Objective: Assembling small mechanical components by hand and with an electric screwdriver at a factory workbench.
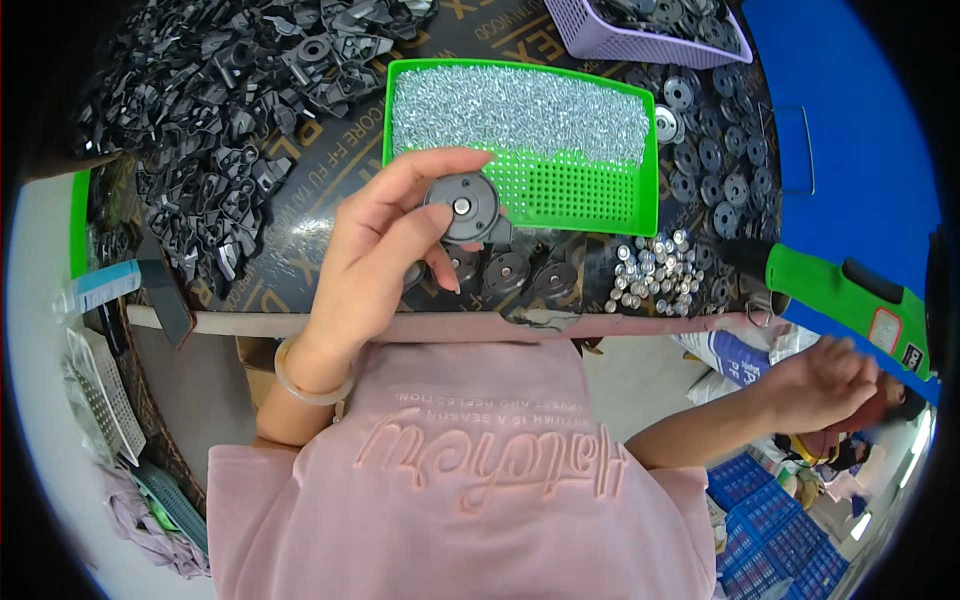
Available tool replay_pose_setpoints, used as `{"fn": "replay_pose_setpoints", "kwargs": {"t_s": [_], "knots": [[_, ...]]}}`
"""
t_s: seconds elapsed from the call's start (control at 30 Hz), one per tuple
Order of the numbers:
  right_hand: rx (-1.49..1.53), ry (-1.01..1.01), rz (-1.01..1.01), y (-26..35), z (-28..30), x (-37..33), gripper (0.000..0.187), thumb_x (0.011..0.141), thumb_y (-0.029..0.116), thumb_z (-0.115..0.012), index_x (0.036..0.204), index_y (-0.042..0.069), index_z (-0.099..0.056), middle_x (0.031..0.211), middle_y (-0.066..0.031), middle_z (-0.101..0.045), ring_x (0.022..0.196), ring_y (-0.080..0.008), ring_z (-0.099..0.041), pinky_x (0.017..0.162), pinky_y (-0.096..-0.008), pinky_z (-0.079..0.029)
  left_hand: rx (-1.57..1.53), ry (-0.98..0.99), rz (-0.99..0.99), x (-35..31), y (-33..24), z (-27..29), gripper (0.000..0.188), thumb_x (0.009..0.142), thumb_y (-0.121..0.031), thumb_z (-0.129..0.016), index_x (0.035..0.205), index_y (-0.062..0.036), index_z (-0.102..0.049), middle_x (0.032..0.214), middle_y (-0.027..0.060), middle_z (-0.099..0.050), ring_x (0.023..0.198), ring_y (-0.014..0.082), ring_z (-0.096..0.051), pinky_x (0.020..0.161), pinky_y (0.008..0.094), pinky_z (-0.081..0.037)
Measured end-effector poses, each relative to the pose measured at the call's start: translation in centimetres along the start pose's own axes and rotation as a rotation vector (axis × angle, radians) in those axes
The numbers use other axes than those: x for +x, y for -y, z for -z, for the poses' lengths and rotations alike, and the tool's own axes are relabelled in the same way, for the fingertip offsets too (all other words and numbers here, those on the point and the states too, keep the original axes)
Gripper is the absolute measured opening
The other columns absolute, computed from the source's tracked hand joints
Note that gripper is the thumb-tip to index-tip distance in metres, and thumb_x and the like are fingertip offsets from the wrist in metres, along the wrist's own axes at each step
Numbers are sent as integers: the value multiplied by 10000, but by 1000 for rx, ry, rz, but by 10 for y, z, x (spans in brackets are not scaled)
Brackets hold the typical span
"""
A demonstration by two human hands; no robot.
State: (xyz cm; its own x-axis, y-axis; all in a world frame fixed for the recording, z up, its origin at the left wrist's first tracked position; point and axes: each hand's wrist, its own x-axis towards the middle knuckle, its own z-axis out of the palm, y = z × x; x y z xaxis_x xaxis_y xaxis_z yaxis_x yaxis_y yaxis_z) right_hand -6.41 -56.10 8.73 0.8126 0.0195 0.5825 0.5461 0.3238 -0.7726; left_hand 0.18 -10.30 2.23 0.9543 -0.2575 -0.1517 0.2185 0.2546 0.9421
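As disc (474, 212) is clamped between fingers of left hand (372, 240) by near edge of tray (590, 192), it is judged light, stiff, best rim-held; right hand (825, 380) is curled, grip unclear.

Dark worktop (312, 190), gold lettering, observed well loaded. Taking the green perforated basket (520, 65) as clock centre, twelve o'clock away from the worker, I record: angular black plastic parts (230, 110), heaped, nine to eleven; lilac basket (640, 47), one-thirty; black discs (735, 190), three; small silvery pieces (655, 272), four-thirty; black round parts (553, 279), six.
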Motion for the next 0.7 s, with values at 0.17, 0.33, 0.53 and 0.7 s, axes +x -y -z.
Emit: {"fn": "replay_pose_setpoints", "kwargs": {"t_s": [0.17, 0.33, 0.53, 0.7], "knots": [[-579, -207, 31, -68, -74, 58, 989, 851, 564, -694, 1502, -36, -255, 1421, -302, -472, 1371, -442, -420, 1173, -548, -278, 10, 4, -22, -3, -2, -10, 508, 932, -106, -593, 1407, 27, -472, 1163, 189, -655, 895, 153, -659, 586, 207, -551], [-638, -27, -140, -74, -70, 63, 1011, 881, 562, -672, 1510, -69, -194, 1293, -230, -587, 1255, -419, -527, 1124, -535, -347, 34, 6, -7, -10, -3, -12, 570, 861, 1, -690, 1392, 20, -482, 1174, 172, -654, 972, 154, -663, 630, 196, -557], [-194, 235, -16, -91, -66, 78, 828, 850, 524, -737, 1462, 70, -414, 1081, -90, -650, 1040, -274, -554, 936, -438, -401, 64, -26, -29, -15, 4, -11, 567, 858, 33, -681, 1384, 42, -470, 1202, 172, -636, 1058, 173, -644, 697, 214, -570], [223, 224, -226, -83, -107, 94, 694, 744, 521, -849, 1237, 134, -552, 785, 82, -533, 742, -84, -475, 771, -302, -310, 85, -135, -180, -17, 5, 9, 545, 863, 74, -689, 1371, 40, -493, 1309, 117, -588, 1158, 161, -593, 923, 271, -514]]}}
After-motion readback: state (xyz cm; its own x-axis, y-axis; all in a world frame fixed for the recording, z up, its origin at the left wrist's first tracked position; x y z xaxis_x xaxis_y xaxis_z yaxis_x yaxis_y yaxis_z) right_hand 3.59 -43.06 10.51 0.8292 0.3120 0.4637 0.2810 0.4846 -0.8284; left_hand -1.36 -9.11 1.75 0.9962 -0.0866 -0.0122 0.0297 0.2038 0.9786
